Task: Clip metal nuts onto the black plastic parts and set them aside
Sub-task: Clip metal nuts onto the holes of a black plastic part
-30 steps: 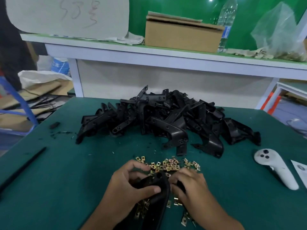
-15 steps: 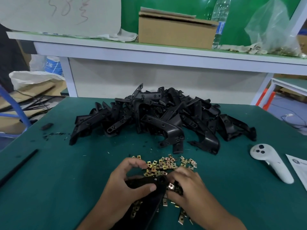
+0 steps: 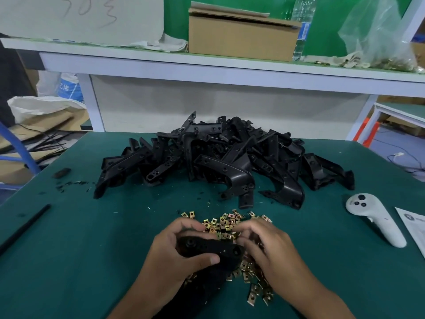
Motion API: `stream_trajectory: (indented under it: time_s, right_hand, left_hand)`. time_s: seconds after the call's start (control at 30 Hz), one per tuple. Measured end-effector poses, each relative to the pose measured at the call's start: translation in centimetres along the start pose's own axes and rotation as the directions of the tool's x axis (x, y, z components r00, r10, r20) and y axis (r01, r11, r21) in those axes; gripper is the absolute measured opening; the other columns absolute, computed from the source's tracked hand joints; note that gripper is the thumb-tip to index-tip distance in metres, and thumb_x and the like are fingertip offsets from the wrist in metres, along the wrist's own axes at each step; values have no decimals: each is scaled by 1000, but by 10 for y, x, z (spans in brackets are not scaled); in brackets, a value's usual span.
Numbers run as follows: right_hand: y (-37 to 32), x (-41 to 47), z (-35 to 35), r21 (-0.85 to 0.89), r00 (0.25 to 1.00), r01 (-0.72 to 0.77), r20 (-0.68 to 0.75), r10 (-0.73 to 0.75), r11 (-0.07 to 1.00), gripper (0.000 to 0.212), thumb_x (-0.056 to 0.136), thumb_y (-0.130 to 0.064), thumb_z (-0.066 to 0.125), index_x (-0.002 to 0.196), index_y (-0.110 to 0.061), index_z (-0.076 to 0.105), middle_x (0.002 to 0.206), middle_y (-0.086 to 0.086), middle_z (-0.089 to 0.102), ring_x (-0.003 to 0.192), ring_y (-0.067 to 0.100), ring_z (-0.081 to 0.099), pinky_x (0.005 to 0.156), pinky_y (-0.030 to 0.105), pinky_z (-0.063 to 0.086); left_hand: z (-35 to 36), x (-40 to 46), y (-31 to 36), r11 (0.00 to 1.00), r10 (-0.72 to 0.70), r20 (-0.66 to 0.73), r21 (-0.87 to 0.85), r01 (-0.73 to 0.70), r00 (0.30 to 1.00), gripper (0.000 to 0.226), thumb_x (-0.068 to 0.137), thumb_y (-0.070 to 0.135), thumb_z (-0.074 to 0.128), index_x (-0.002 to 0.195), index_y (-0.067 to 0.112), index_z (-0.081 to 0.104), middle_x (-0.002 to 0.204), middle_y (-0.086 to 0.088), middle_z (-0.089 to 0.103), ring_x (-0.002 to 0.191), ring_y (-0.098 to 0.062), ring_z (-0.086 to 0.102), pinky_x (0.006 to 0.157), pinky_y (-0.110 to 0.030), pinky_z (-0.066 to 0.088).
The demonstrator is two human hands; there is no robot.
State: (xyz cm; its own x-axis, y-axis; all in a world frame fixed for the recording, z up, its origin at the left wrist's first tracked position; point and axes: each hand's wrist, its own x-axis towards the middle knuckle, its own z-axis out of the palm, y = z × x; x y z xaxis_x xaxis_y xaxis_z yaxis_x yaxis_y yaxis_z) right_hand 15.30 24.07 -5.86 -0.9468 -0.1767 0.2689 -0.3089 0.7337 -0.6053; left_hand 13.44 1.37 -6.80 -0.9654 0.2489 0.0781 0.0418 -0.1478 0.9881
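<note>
Head view, nearest: the left hand (image 3: 174, 254) grips a black plastic part (image 3: 207, 249), thumb and fingers curled round its holed end. The moulded part looks light and stiff; it seems best held by that thick end. The right hand (image 3: 269, 252) curls beside it over small brass-coloured clip nuts (image 3: 226, 225), thin, hard, likely slippery; whether it pinches one is hidden. Beyond, on the green tabletop (image 3: 92, 238), lies the heap of black parts (image 3: 218, 162).

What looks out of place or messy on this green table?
A white game controller lies at the right, unrelated to the clipping job. Small black scraps are scattered at the left, beside the heap of black parts. Nothing looks damaged.
</note>
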Motion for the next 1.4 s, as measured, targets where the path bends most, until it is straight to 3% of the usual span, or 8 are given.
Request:
stream_trajectory:
  time_s: [0.17,0.37,0.57,0.67,0.93,1.07,1.17,1.4]
  right_hand:
    - [-6,4,-5,443,985,-140,-30,171,886,13,96,-27,66,98,-40,68,90,-9,68,90,4,63,80,13,46]
    - [-11,3,-6,643,980,-184,60,190,743,10,93,-36,61,99,-34,70,83,-9,63,82,6,59,78,18,51]
    - [-14,0,-7,544,981,-192,90,171,817,13,101,-36,56,96,-34,68,79,-8,52,77,7,52,73,14,44]
    - [-20,-1,-5,513,985,-174,102,142,841,15,95,-47,59,96,-38,71,82,-10,63,80,5,59,72,12,45]
    - [-23,-6,-4,435,997,-53,79,21,899,17,88,-46,72,105,-43,74,86,-14,70,84,8,63,73,16,48]
    - [-23,-6,-8,458,997,-38,84,0,888,28,90,-27,76,113,-42,72,99,-7,74,94,15,66,79,20,51]
    - [-24,-6,-9,468,996,-31,92,-14,883,37,90,-19,76,118,-42,70,96,-7,75,85,7,63,78,19,49]
    - [-24,-6,0,422,997,8,68,-41,906,22,91,-44,70,112,-45,74,96,-9,68,81,11,60,72,20,48]
  left_hand:
    - [3,-2,-4,999,-6,29,47,5,1000,53,41,37,103,84,27,73,95,-11,78,89,-28,76,73,-29,61]
    - [6,-6,0,991,10,16,136,-12,1000,39,56,35,98,85,30,73,84,-1,75,76,-16,72,67,-23,56]
    - [13,-14,6,968,44,89,244,-64,995,23,76,48,79,95,39,70,81,19,68,67,3,62,61,-11,45]
    - [15,-15,6,969,51,96,235,-73,994,27,76,55,75,95,37,72,81,15,71,69,0,64,62,-13,47]
    - [16,-13,0,961,98,35,255,-104,995,21,83,51,79,89,31,75,82,5,74,71,-7,67,63,-18,51]
    - [15,-12,-1,968,99,19,231,-100,995,26,80,54,73,87,28,76,77,4,73,68,-7,65,62,-18,49]
    - [15,-12,-2,965,101,17,240,-102,995,27,79,53,69,87,28,74,74,4,71,65,-5,61,59,-17,47]
    - [16,-13,-1,956,128,30,263,-132,991,24,80,49,66,81,26,68,67,7,64,59,-4,54,55,-17,42]
